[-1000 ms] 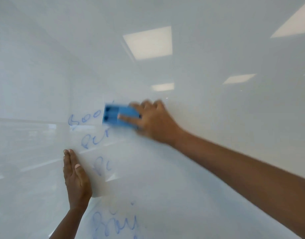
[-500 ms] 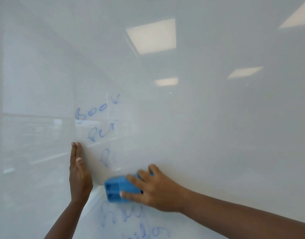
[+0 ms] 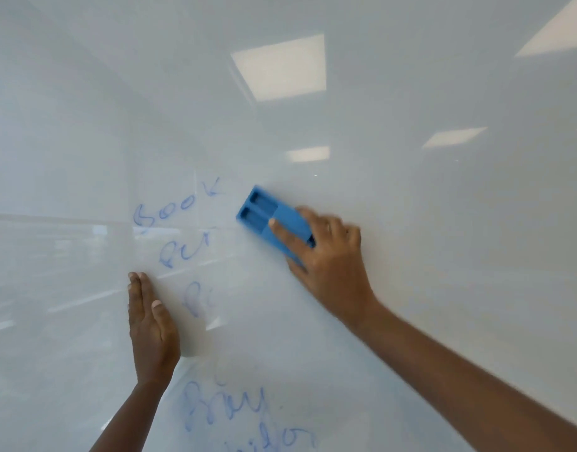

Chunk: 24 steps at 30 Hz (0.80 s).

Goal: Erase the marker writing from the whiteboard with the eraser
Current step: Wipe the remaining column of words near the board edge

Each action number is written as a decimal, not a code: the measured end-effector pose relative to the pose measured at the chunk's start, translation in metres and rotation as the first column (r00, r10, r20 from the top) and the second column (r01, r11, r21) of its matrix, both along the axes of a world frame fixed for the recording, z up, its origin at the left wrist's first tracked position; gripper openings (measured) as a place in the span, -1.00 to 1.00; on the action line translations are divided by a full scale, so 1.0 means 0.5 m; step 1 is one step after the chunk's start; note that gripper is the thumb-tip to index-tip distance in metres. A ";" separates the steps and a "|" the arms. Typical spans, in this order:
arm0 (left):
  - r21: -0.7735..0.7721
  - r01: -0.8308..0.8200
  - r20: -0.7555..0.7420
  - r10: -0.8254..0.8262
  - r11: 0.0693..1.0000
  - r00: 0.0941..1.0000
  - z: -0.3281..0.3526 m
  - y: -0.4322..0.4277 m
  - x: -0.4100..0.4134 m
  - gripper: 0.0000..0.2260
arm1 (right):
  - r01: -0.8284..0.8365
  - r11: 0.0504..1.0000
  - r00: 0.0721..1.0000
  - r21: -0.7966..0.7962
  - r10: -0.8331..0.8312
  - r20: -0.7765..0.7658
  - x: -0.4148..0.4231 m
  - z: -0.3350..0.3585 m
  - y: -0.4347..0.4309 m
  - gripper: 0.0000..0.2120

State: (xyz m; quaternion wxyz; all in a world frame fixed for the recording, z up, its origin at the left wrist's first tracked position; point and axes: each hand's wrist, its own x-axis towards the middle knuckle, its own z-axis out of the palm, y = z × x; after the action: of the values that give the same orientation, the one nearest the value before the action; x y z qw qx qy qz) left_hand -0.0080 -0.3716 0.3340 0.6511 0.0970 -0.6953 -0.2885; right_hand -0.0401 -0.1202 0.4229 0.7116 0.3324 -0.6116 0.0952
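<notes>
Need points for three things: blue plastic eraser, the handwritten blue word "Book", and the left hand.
blue plastic eraser (image 3: 264, 214): head view, on its ribbed back, clear of the fingers.
handwritten blue word "Book" (image 3: 176, 207): head view, on the middle letters.
left hand (image 3: 151, 331): head view, on the back of the hand, flat against the whiteboard.

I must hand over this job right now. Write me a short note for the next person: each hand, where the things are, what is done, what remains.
Right hand: grips the blue rectangular plastic eraser, pressed on the glossy white whiteboard.
Left hand: empty, flat on the board, left of the writing.
Eraser sits just right of the top word.
Done: the board right of the words looks clean.
Left: the blue marker writing, several lines from the top word down to the bottom edge of the view.
</notes>
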 end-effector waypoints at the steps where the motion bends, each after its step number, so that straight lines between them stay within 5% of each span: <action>1: -0.004 -0.002 0.001 0.002 1.000 1.000 -0.001 0.001 0.001 -0.48 | -0.025 0.999 1.000 0.044 0.026 -0.016 -0.002 -0.055 -0.012 -0.56; 6: -0.034 0.004 0.033 -0.003 0.999 0.999 -0.010 -0.006 0.008 -0.49 | 0.078 0.839 0.993 0.538 -0.115 0.036 -0.012 -0.360 -0.019 -0.70; 10: -0.076 -0.011 0.060 0.015 0.997 0.998 -0.013 -0.015 0.011 -0.48 | 0.150 0.763 0.988 0.629 -0.092 -0.124 -0.037 -0.366 0.010 -0.71; 13: -0.085 -0.018 0.059 0.023 0.996 0.998 -0.012 -0.013 0.012 -0.49 | 0.078 0.825 0.991 0.559 -0.001 -0.136 -0.034 -0.241 0.033 -0.63; 18: -0.057 -0.042 0.048 0.045 0.997 0.998 -0.010 -0.003 0.008 -0.48 | 0.092 0.981 0.995 0.170 -0.084 -0.054 -0.003 -0.009 0.075 -0.65; 21: -0.015 -0.043 0.037 0.043 0.999 0.998 -0.007 0.009 0.006 -0.48 | 0.034 0.999 0.999 0.014 -0.034 0.022 0.003 -0.041 0.065 -0.62; 24: -0.004 -0.047 0.014 0.047 0.999 0.999 -0.007 0.015 0.002 -0.48 | 0.021 0.988 0.993 0.153 -0.038 0.109 0.008 -0.196 0.044 -0.70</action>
State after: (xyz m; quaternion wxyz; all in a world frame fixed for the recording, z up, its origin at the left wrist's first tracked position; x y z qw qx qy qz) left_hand -0.0072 -0.3642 0.3305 0.6529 0.1139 -0.6980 -0.2712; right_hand -0.0361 -0.0983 0.3250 0.6502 0.3705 -0.6609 0.0562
